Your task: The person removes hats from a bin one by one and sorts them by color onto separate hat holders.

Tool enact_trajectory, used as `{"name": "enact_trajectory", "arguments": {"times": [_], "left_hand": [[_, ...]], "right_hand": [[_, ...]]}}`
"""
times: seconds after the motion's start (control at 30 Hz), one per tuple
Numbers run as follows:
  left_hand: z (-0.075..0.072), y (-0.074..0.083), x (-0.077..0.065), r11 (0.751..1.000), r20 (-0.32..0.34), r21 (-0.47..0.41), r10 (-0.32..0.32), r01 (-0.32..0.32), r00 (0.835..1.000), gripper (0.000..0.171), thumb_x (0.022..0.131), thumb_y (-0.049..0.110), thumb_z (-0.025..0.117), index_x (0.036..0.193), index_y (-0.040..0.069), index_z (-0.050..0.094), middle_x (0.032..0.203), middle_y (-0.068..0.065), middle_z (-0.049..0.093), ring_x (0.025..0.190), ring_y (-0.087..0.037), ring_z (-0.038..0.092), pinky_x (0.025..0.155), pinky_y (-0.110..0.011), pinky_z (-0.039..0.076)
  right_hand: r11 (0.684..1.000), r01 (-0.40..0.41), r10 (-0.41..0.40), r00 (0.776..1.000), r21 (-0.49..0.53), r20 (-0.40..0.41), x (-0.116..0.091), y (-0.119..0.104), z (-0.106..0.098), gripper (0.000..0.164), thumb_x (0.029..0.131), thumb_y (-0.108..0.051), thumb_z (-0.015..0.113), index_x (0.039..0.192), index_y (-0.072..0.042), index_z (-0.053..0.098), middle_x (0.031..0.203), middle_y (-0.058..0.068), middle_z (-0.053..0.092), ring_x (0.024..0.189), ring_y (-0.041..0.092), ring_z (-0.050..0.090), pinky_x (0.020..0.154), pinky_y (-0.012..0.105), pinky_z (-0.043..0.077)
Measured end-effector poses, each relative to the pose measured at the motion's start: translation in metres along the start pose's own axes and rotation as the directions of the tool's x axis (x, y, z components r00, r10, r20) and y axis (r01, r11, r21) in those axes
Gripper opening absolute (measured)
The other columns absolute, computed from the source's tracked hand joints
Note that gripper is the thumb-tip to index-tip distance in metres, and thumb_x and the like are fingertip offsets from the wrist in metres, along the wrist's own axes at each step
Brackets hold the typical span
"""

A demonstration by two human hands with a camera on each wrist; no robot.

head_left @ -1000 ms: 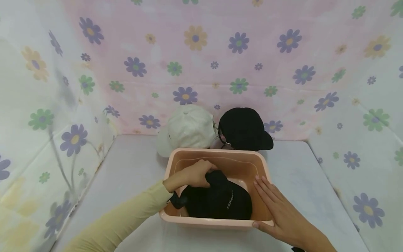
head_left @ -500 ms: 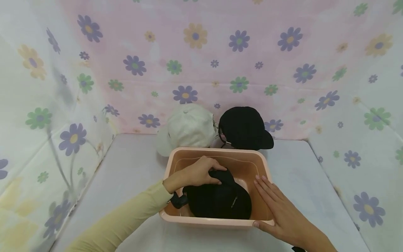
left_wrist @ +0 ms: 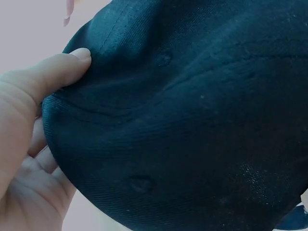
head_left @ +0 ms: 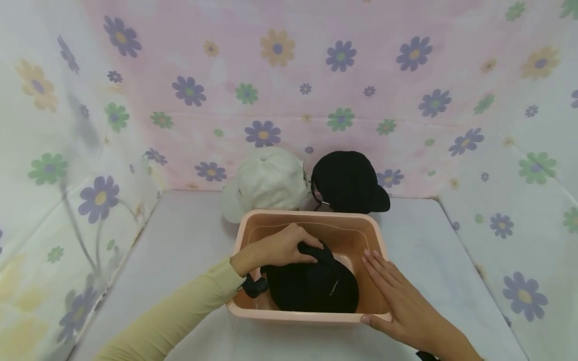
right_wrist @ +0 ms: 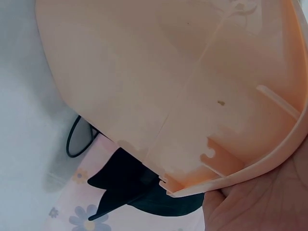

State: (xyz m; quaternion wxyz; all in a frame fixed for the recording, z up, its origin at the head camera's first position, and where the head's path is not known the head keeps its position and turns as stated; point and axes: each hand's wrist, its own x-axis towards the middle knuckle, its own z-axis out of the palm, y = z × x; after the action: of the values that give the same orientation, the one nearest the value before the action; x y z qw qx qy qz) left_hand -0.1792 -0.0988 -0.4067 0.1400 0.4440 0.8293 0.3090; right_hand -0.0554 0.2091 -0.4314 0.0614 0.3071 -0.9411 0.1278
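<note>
A black baseball cap (head_left: 311,288) with small pale lettering sits inside the peach plastic bin (head_left: 298,316). My left hand (head_left: 286,246) reaches over the bin's left side and pinches the cap's edge between thumb and fingers. Close up in the left wrist view, the thumb (left_wrist: 72,67) lies on top of the dark cloth (left_wrist: 183,125), fingers beneath. On the bin's right wall, my right hand (head_left: 402,306) rests with straight fingers inside and the thumb at the front rim corner. The right wrist view shows the palm (right_wrist: 260,199) against the bin's rim.
Behind the bin, a white cap (head_left: 271,178) stands at left and another black cap (head_left: 347,183) at right, both near the flowered back wall (head_left: 289,65). The white tabletop (head_left: 429,250) runs between flowered side walls. A thin black loop (right_wrist: 71,139) shows in the right wrist view.
The left hand has shifted slightly up and right on the cap's edge, and the cap has turned a little so its lettering shows narrower. The right hand stays in place on the bin.
</note>
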Motion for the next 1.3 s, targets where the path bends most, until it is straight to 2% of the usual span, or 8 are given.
{"name": "enact_trajectory", "arguments": {"times": [0.17,0.4,0.53,0.67,0.9,1.03,1.13,1.3], "left_hand": [[0.000,0.001,-0.002,1.000,-0.009,-0.031,-0.001,0.001,1.000,0.031,0.092,0.015,0.077,0.122,0.007,0.075,0.115,-0.006,0.076,0.101,-0.013,0.071,0.083,-0.017,0.055],[-0.001,0.004,-0.003,0.997,-0.044,-0.079,0.017,-0.020,0.999,0.028,0.092,0.014,0.078,0.118,0.007,0.077,0.104,-0.004,0.078,0.081,-0.002,0.068,0.068,-0.017,0.055],[0.000,0.004,-0.003,0.994,-0.087,-0.102,0.028,-0.037,0.996,0.026,0.092,0.014,0.077,0.117,0.008,0.077,0.095,-0.002,0.078,0.065,0.003,0.064,0.058,-0.019,0.052],[0.001,0.005,-0.004,0.992,-0.157,-0.111,0.044,-0.062,0.987,0.024,0.091,0.014,0.078,0.115,0.008,0.078,0.091,-0.001,0.078,0.064,0.004,0.064,0.057,-0.019,0.052],[-0.002,0.008,-0.005,0.995,-0.250,-0.078,0.047,-0.069,0.967,0.026,0.091,0.016,0.078,0.115,0.010,0.079,0.059,0.010,0.059,0.053,0.000,0.053,0.050,-0.020,0.041],[-0.005,0.011,-0.007,0.995,-0.291,-0.081,0.038,-0.064,0.956,0.026,0.090,0.016,0.079,0.115,0.009,0.079,0.060,0.010,0.059,0.051,-0.002,0.051,0.049,-0.021,0.040],[-0.006,0.014,-0.008,0.995,-0.318,-0.080,0.025,-0.053,0.948,0.025,0.090,0.017,0.080,0.114,0.010,0.079,0.064,0.009,0.063,0.060,-0.002,0.057,0.053,-0.021,0.043],[-0.011,0.021,-0.012,0.995,-0.360,-0.090,0.008,-0.043,0.933,0.025,0.090,0.019,0.080,0.114,0.012,0.080,0.089,0.000,0.078,0.080,-0.005,0.067,0.057,-0.022,0.046]], "right_hand": [[1.000,-0.009,0.009,1.000,0.009,0.001,0.000,0.000,0.001,0.099,0.086,-0.062,0.069,0.163,-0.017,0.027,0.169,0.001,0.025,0.158,0.013,0.006,0.120,0.016,-0.011],[1.000,-0.010,0.010,1.000,0.015,-0.001,0.001,0.000,0.002,0.099,0.086,-0.062,0.069,0.163,-0.018,0.026,0.169,-0.001,0.023,0.158,0.013,0.008,0.120,0.015,-0.011],[1.000,-0.010,0.010,1.000,0.018,0.000,0.001,0.000,0.002,0.099,0.086,-0.062,0.070,0.163,-0.017,0.026,0.169,0.001,0.024,0.158,0.012,0.007,0.120,0.015,-0.011],[1.000,-0.009,0.009,1.000,0.013,-0.006,0.001,0.001,0.002,0.099,0.085,-0.062,0.070,0.163,-0.018,0.026,0.169,0.001,0.024,0.158,0.013,0.007,0.121,0.017,-0.010],[0.999,-0.042,0.042,0.999,0.025,-0.002,0.001,-0.001,0.001,0.100,0.084,-0.065,0.068,0.163,-0.021,0.025,0.170,-0.002,0.021,0.158,0.017,0.011,0.121,0.017,-0.010],[0.998,-0.049,0.049,0.999,0.025,-0.001,0.001,-0.002,0.002,0.100,0.084,-0.065,0.068,0.163,-0.022,0.024,0.170,-0.004,0.020,0.158,0.016,0.010,0.121,0.017,-0.011],[0.998,-0.054,0.054,0.999,0.028,-0.001,0.000,-0.002,0.002,0.101,0.084,-0.065,0.068,0.164,-0.022,0.024,0.170,-0.004,0.019,0.158,0.015,0.009,0.120,0.017,-0.011],[0.998,-0.058,0.058,0.998,0.019,-0.003,0.000,-0.003,0.003,0.102,0.083,-0.065,0.067,0.164,-0.022,0.022,0.171,-0.004,0.018,0.158,0.016,0.011,0.120,0.018,-0.012]]}}
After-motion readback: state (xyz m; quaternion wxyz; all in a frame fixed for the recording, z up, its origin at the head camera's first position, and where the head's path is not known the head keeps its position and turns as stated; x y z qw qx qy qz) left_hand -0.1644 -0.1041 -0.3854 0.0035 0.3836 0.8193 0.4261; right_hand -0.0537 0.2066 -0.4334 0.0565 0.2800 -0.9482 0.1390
